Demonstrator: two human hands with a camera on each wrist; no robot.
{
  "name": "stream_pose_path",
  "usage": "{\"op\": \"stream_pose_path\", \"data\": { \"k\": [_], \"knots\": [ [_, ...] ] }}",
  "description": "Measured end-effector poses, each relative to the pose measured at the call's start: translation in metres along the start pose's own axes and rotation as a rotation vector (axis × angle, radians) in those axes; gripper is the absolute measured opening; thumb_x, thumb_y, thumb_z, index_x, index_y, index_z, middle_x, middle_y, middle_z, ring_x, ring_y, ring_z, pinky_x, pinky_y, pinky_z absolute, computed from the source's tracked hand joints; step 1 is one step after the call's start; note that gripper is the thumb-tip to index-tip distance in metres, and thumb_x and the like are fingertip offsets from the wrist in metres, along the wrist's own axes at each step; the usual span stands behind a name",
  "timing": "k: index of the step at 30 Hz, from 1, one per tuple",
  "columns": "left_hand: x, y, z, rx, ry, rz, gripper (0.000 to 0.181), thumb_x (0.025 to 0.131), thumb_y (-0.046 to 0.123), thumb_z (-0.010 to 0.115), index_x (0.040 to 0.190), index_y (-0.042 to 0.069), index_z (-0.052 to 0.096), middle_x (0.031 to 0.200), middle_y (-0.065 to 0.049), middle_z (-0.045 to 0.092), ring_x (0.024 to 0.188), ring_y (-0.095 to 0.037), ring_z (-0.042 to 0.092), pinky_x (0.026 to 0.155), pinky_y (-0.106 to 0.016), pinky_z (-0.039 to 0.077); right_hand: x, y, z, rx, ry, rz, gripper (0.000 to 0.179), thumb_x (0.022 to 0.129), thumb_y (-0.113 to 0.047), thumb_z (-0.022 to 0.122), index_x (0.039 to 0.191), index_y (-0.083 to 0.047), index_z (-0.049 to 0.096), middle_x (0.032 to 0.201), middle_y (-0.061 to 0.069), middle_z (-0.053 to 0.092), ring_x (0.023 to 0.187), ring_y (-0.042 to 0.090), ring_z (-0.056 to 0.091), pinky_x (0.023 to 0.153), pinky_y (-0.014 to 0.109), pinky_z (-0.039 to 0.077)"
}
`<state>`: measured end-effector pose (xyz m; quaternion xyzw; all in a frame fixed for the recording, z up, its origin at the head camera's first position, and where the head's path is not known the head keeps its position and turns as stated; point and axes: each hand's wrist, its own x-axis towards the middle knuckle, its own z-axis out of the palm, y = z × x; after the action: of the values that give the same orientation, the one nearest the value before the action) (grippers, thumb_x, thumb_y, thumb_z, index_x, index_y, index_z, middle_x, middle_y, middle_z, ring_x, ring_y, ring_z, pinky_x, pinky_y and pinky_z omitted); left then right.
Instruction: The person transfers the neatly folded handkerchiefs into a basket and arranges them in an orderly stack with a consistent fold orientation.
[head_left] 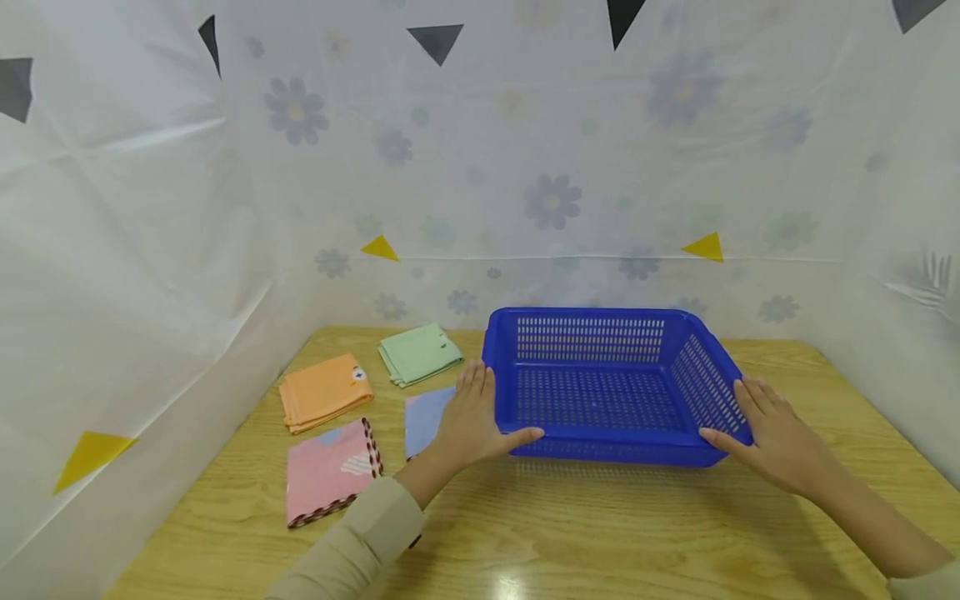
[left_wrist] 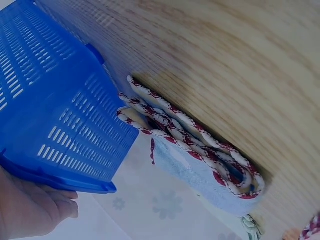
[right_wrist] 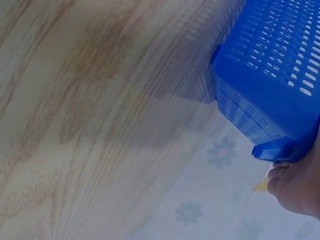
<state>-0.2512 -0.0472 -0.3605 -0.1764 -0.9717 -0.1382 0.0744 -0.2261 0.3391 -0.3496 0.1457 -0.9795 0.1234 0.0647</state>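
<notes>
A blue plastic basket (head_left: 592, 400) with slotted walls stands on the wooden table, nothing inside it. At its left front corner my left hand (head_left: 468, 421) holds the rim, thumb along the front edge, fingers along the side. My right hand (head_left: 780, 437) grips the right front corner in the same manner. Close beside the left hand lies a folded blue cloth (head_left: 427, 417), partly hidden by that hand; the left wrist view shows its red-and-white edging (left_wrist: 200, 145). Under the rim, fingertips of the right hand (right_wrist: 297, 187) show in the right wrist view.
Left of the basket lie a folded green cloth (head_left: 420, 354), an orange cloth (head_left: 326, 392) and a pink cloth (head_left: 330, 471) with a dark scalloped edge. Flower-printed white sheeting (head_left: 480, 167) encloses the wooden table (head_left: 600, 533) at back and sides.
</notes>
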Motion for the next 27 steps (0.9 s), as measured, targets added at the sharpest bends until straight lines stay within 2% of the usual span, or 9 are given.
{"op": "stream_pose_path", "data": {
  "k": [17, 27],
  "knots": [
    [-0.0066, 0.0008, -0.001, -0.015, 0.012, -0.005, 0.115, 0.069, 0.083, 0.034, 0.142, -0.004, 0.015, 0.15, -0.021, 0.009, 0.14, -0.03, 0.005, 0.116, -0.04, 0.012, -0.0029, -0.0041, -0.0023, 0.01, -0.007, 0.008, 0.092, 0.088, -0.049, 0.048, 0.138, 0.015, 0.006, 0.142, 0.038, 0.003, 0.133, 0.049, -0.006, 0.108, 0.058, -0.01],
    [-0.0086, -0.0004, 0.0003, -0.021, 0.017, -0.007, 0.118, 0.067, 0.086, 0.028, 0.142, -0.004, 0.015, 0.15, -0.02, 0.01, 0.14, -0.032, 0.006, 0.116, -0.04, 0.012, -0.0057, -0.0044, -0.0011, -0.007, 0.032, -0.013, 0.091, 0.088, -0.048, 0.049, 0.138, 0.016, 0.008, 0.142, 0.039, 0.007, 0.134, 0.047, -0.005, 0.11, 0.05, -0.015]
  ]
}}
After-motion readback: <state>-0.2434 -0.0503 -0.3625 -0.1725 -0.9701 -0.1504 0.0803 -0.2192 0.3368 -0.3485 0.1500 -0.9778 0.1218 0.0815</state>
